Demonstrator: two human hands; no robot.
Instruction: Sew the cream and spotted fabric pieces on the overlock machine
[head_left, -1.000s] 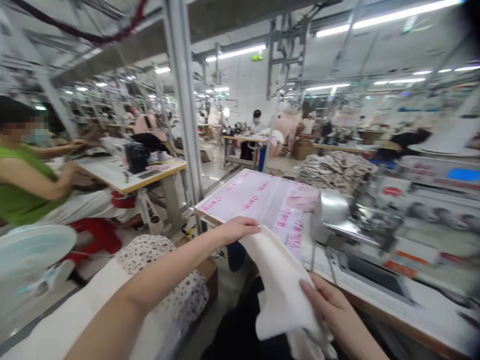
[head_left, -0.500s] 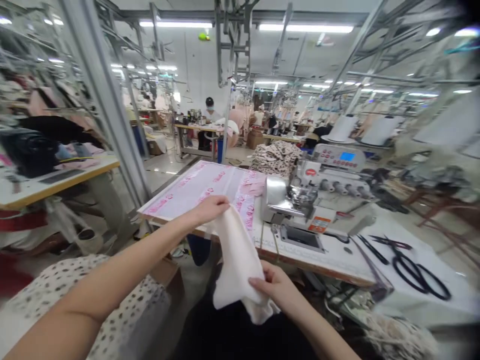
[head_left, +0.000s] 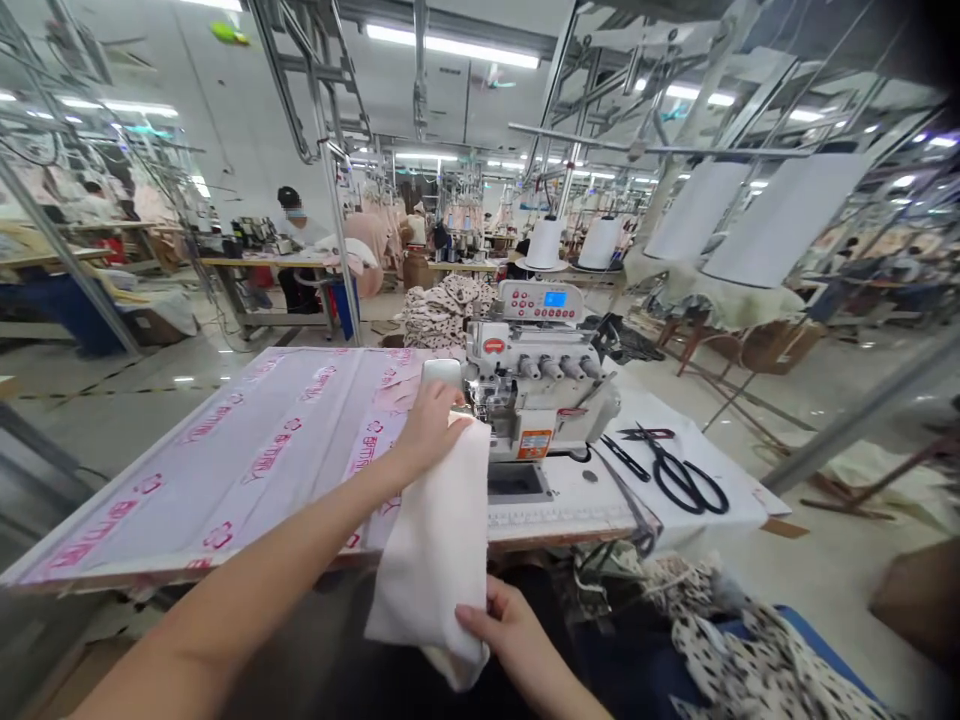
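White cloth [head_left: 427, 560] hangs clamped at its top edge in our left hand [head_left: 429, 428], our right hand [head_left: 510, 632] pinching its lower fold, just in front of the overlock sewing machine [head_left: 536, 385], not yet fed into it.

- The left hand [head_left: 429, 430] has its fingertips hidden behind the top of the white cloth [head_left: 431, 550], and it covers the front corner of the overlock machine [head_left: 536, 400].
- The bottom edge cuts off both forearms.
- The cloth hides part of the right hand [head_left: 504, 625].
- The bottom edge cuts off the spotted fabric [head_left: 750, 660].
- The control panel's [head_left: 541, 300] display is too small to read.
- The pink lettering on the printed board [head_left: 262, 450] is too blurred to read.
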